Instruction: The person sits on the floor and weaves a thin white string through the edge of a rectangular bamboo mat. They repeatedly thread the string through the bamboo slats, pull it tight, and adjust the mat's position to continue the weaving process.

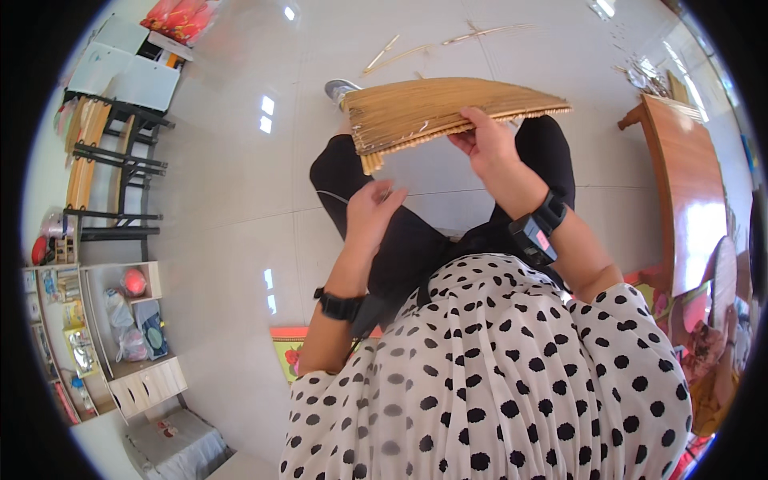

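My right hand (490, 148) grips a flat, tapering sheet of golden straw stalks (448, 112) by its near edge, thumb on top and fingers underneath. The sheet is wide at the left, narrows to a point at the right, and has pale stitching near its left end. A few short stalk ends (372, 163) stick out at its lower left corner. Below that corner, apart from the sheet, my left hand (373, 210) is closed with thumb and forefinger together. Whatever is between those fingers is too small to make out.
Loose stalks (400, 54) lie on the tiled floor beyond the sheet, with more stalks (646, 76) at the far right. A wooden table (680, 184) stands to the right. Folded black-framed furniture (120, 172) and a shelf unit (148, 376) line the left side.
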Demonstrator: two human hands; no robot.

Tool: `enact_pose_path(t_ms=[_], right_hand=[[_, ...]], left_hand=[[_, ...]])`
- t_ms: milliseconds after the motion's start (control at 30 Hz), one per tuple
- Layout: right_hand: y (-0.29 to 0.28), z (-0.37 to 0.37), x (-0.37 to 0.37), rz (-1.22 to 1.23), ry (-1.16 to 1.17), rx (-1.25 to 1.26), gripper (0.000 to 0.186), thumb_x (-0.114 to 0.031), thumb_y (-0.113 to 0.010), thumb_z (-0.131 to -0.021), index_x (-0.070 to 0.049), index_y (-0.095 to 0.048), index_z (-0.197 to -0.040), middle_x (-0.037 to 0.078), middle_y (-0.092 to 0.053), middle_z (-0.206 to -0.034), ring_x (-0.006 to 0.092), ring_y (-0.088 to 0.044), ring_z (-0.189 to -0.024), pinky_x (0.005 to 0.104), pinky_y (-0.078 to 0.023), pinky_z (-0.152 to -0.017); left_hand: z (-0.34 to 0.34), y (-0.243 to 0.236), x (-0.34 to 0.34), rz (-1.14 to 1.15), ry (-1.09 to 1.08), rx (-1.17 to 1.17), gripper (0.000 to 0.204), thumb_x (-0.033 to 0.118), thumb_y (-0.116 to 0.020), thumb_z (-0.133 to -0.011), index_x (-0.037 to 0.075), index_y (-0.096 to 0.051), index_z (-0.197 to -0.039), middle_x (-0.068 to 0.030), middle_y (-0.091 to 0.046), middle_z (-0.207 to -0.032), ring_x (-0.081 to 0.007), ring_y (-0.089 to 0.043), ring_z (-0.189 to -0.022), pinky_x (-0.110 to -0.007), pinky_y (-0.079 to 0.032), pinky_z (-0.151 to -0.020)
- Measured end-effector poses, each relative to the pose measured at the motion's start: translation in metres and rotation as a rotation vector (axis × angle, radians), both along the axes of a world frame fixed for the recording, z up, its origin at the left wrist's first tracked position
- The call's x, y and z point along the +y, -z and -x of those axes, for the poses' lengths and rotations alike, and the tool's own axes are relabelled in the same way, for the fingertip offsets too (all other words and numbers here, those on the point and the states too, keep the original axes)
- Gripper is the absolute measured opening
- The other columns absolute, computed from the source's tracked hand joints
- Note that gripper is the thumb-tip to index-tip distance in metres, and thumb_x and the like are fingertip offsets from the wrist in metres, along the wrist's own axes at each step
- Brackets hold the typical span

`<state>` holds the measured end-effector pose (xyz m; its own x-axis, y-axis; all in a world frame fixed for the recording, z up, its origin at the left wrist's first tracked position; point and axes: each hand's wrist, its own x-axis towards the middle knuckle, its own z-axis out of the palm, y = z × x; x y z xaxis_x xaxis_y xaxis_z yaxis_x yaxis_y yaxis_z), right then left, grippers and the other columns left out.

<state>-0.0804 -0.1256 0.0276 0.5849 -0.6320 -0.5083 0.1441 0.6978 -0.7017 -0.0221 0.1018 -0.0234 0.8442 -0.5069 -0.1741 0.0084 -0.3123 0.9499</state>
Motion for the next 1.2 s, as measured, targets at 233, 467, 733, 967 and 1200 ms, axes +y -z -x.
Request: enact_pose_path(t_ms=[233, 467, 733, 967, 1200], right_hand=[[-0.015, 0.041, -0.08, 0.349, -0.185, 0.158, 0.021, -0.01, -0.067, -0.086, 0.004, -0.065, -0.101, 0.013, -0.069, -0.096, 0.0242, -0.07, -0.083, 0.0373, -0.061, -0.073], [-0.02, 0.049, -0.108, 0.516, -0.351, 0.293, 0.023, -0.014, -0.069, -0.083, 0.004, -0.067, -0.098, 0.012, -0.07, -0.091, 0.0229, -0.07, -0.08, 0.0361, -0.061, -0.072], [-0.002, 0.042, -0.131, 0.648, -0.519, 0.324, 0.022, -0.017, -0.07, -0.08, 0.001, -0.069, -0.092, 0.009, -0.07, -0.085, 0.0211, -0.071, -0.074, 0.0348, -0.06, -0.063], [0.005, 0.041, -0.143, 0.687, -0.514, 0.289, 0.019, -0.021, -0.07, -0.081, -0.002, -0.069, -0.085, 0.007, -0.07, -0.081, 0.0191, -0.071, -0.072, 0.0339, -0.06, -0.064], [0.009, 0.027, -0.153, 0.603, -0.48, 0.345, 0.021, -0.01, -0.064, -0.084, 0.007, -0.068, -0.095, 0.016, -0.069, -0.077, 0.0287, -0.069, -0.062, 0.0407, -0.06, -0.055]], left_hand=[[-0.017, -0.037, 0.089, 0.028, -0.243, 0.052, 0.027, 0.02, -0.069, -0.091, 0.0, -0.069, -0.109, 0.0, -0.064, -0.083, -0.0047, -0.055, -0.071, -0.02, -0.042, -0.061], [-0.042, -0.147, 0.178, 0.309, -0.866, -0.374, 0.015, 0.016, -0.068, -0.092, 0.004, -0.07, -0.101, 0.0025, -0.059, -0.075, -0.0028, -0.047, -0.062, -0.016, -0.034, -0.052], [-0.012, -0.172, 0.212, -0.273, -0.628, -0.645, 0.022, 0.018, -0.062, -0.096, 0.004, -0.071, -0.109, 0.0001, -0.063, -0.082, -0.005, -0.05, -0.068, -0.021, -0.038, -0.06], [-0.035, 0.041, 0.156, -0.861, 0.289, -0.302, 0.022, 0.018, -0.06, -0.093, 0.001, -0.07, -0.101, -0.0173, -0.071, -0.085, -0.0239, -0.07, -0.081, -0.033, -0.052, -0.072], [-0.008, 0.127, 0.123, -1.015, 0.609, -0.09, 0.022, 0.019, -0.06, -0.093, 0.001, -0.07, -0.1, -0.0169, -0.071, -0.084, -0.0232, -0.07, -0.08, -0.033, -0.052, -0.072]])
